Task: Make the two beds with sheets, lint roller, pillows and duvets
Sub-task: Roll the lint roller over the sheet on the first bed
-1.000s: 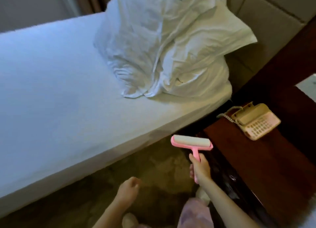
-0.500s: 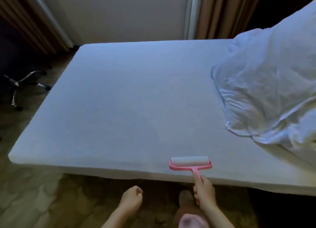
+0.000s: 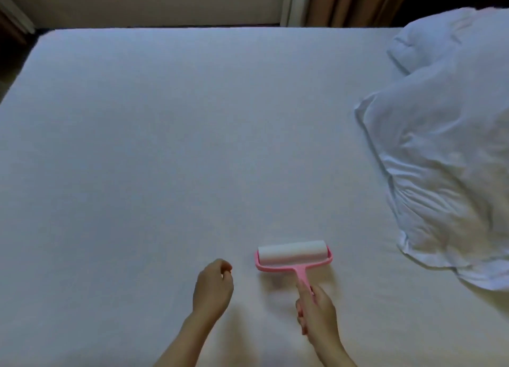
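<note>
1. Sheet [image 3: 165, 146]: a white fitted sheet is stretched flat and smooth over the whole bed. It fills nearly all of the view from the near edge to the far edge. Its surface shows a fine, even texture with only faint creases near the hands.
2. Pillows [image 3: 446, 160]: a heap of white pillows in crumpled cases lies at the right-hand end of the bed. It rests on the sheet, well apart from the roller, and how many are piled there cannot be told.
3. Wall [image 3: 143, 3]: a pale beige panel runs along the far side of the bed, bounded on the right by a white vertical trim [image 3: 289, 3].
4. Curtain [image 3: 355, 3]: tan drapes hang in folds just right of the trim, and a dark corner lies beyond them.
5. Lint roller [image 3: 294, 253]: a pink frame carries a white roll that lies crosswise on the sheet near the bed's near edge. Its handle slants back towards the person.
6. Right hand [image 3: 318, 311]: it grips the roller's handle, fingers wrapped round it and the index finger laid along the stem.
7. Left hand [image 3: 212, 286]: it is just left of the roller, fingers loosely curled and holding nothing. Whether it touches the sheet cannot be told.
</note>
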Demonstrator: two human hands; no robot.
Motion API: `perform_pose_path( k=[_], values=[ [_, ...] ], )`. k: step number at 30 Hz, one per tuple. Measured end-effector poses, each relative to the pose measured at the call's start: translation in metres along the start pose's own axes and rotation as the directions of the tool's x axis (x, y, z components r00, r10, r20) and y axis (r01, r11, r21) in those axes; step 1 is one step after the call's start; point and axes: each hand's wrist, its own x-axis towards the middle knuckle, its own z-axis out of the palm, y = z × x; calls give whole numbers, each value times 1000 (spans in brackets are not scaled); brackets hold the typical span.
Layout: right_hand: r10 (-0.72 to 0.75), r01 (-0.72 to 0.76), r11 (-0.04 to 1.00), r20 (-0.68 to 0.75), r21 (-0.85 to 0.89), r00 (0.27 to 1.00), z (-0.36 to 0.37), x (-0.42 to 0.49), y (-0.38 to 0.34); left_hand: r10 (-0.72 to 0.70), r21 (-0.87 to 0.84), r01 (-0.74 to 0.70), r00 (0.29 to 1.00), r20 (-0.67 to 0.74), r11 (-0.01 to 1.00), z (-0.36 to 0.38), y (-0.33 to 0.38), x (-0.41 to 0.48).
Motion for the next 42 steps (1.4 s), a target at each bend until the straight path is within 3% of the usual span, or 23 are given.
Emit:
perform_pose_path(
  k=[7, 12, 22, 27, 33, 37, 42],
  values=[
    [79, -79, 997, -115, 3, 990, 33, 22, 2, 44, 182, -64, 993, 111, 981, -20, 11, 87],
    [131, -129, 991, -79, 33, 988, 40, 57, -24, 113, 228, -126, 991, 67, 965, -22, 24, 138],
    [86, -91, 988, 46, 125, 995, 80, 242, -219, 192, 277, -184, 981, -5, 943, -12, 52, 194],
    [76, -90, 991, 140, 97, 987, 86, 274, -286, 238, 386, -219, 971, -2, 896, -13, 58, 211],
    [94, -129, 976, 199, 174, 976, 72, 259, -223, 202, 403, -205, 978, 51, 892, -2, 50, 207],
    [183, -207, 951, 123, 231, 975, 60, 208, -147, 194, 398, -193, 980, 37, 897, 0, 50, 204],
    [355, -362, 912, 71, 190, 932, 50, 152, -106, 115, 452, -210, 967, 229, 867, -10, 59, 213]
  ],
)
